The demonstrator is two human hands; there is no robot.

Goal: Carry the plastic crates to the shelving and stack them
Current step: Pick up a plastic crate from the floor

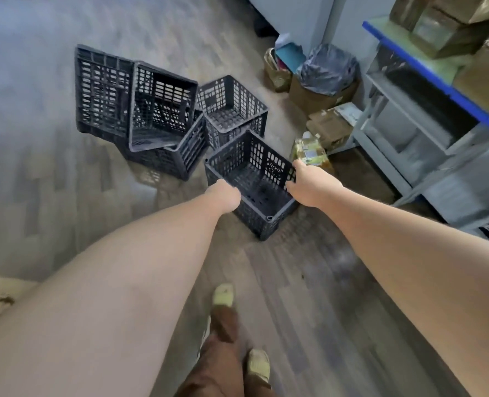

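A person leans over a wooden floor (51, 173) with both bare arms stretched toward a black plastic crate (251, 181) standing upright and open-topped near the middle of the view. The left hand (223, 196) sits at the crate's near-left rim, fingers curled over the edge and mostly hidden; the right hand (306, 184) clasps the right-hand wall, thumb on the top edge, fingers reaching through to the inside. Whether the crate has left the floor cannot be told. At 11 o'clock from it lies a heap of other crates (157, 116): one upright, one tipped on top of another, one standing on its side at the far left. Metal shelving (426, 81) with a blue-edged shelf, loaded with cardboard boxes (466, 32), fills the 2 o'clock side. A bin with a dark bag (326, 70) stands at 1 o'clock. Pale shoes (223, 293) show at 6 o'clock.
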